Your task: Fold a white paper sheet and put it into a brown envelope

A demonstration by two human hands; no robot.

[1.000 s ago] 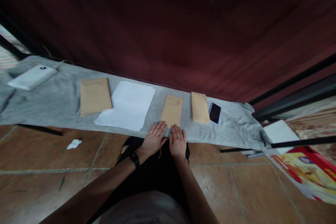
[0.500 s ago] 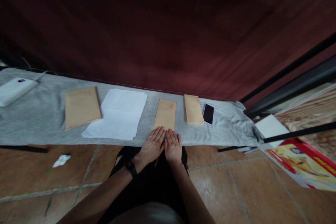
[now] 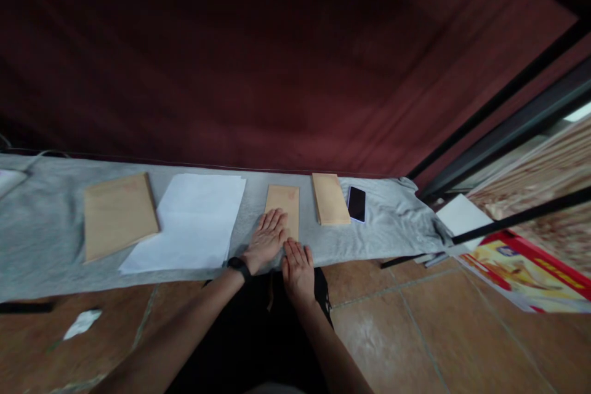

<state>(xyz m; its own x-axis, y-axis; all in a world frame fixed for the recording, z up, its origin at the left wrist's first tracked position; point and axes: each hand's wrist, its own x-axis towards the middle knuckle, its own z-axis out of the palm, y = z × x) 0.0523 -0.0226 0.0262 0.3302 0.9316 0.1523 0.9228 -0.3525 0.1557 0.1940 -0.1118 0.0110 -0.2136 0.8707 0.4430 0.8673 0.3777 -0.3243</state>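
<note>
A narrow brown envelope (image 3: pixel 287 196) lies on the grey cloth in front of me, its near part covered by my hands. My left hand (image 3: pixel 268 237), with a black band at the wrist, rests flat across its left side, fingers stretched out. At the envelope's near end my right hand (image 3: pixel 298 269) lies with its fingers extended, fingertips on the paper. Neither hand grasps anything. To the right is a stack of similar envelopes (image 3: pixel 331 199). White paper sheets (image 3: pixel 191 221) lie to the left, partly under a stack of larger brown envelopes (image 3: pixel 119 217).
A phone (image 3: pixel 357 204) lies right of the smaller envelope stack. The grey cloth (image 3: pixel 392 221) covers a narrow table against a dark red curtain (image 3: pixel 277 86). Black metal bars (image 3: pixel 517 221) and a red and yellow box (image 3: pixel 526 271) are at the right. A white scrap (image 3: pixel 83 323) is on the floor.
My left hand has slid forward up the envelope, while my right hand stays near its lower end. The view has shifted, moving the tabletop things leftward in the picture.
</note>
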